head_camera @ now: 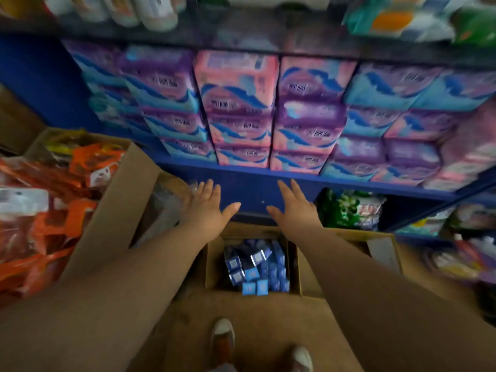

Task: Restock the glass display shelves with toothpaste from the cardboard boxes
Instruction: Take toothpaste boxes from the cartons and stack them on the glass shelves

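An open cardboard box [212, 267] stands on the floor below me, with several blue toothpaste cartons [256, 269] standing on end inside it. Both my arms reach forward above the box. My left hand [208, 208] is spread flat with straight fingers and holds nothing. My right hand [295, 208] is also spread flat and empty. Both hands hover in front of the blue shelf front [255, 189], above the box's far edge. No glass shelf is clearly in view.
Stacked pink, purple and blue packs [241, 108] fill the blue shelf ahead. Orange packets [53, 200] lie in a large carton at left. Green packs [349, 210] sit on a lower shelf at right. My shoes [222, 342] stand on a cardboard flap.
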